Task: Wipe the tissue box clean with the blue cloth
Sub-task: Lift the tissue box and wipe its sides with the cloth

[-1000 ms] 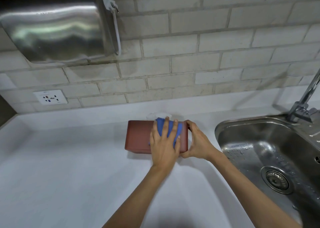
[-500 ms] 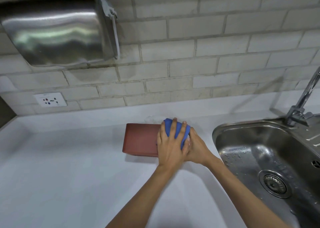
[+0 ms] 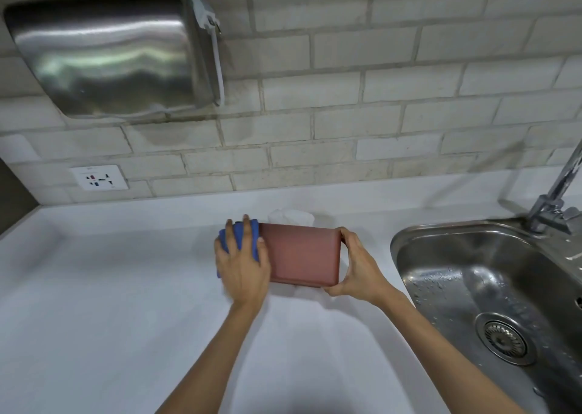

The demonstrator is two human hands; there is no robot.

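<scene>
Reddish-brown tissue box [image 3: 304, 257] on white counter [image 3: 110, 303], left of sink [image 3: 491, 287] | left hand [image 3: 242, 267] fingers spread, pressing blue cloth [image 3: 242, 240] on box's left end | right hand [image 3: 357, 270] pinches right end, thumb near, fingers far | risk: strong push slides box toward the wet sink; cloth may catch the white tissue [image 3: 291, 216].

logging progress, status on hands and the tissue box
Left hand presses blue cloth on box's left end. Right hand grips right end. Tissue box on counter. Nothing in the way.
</scene>
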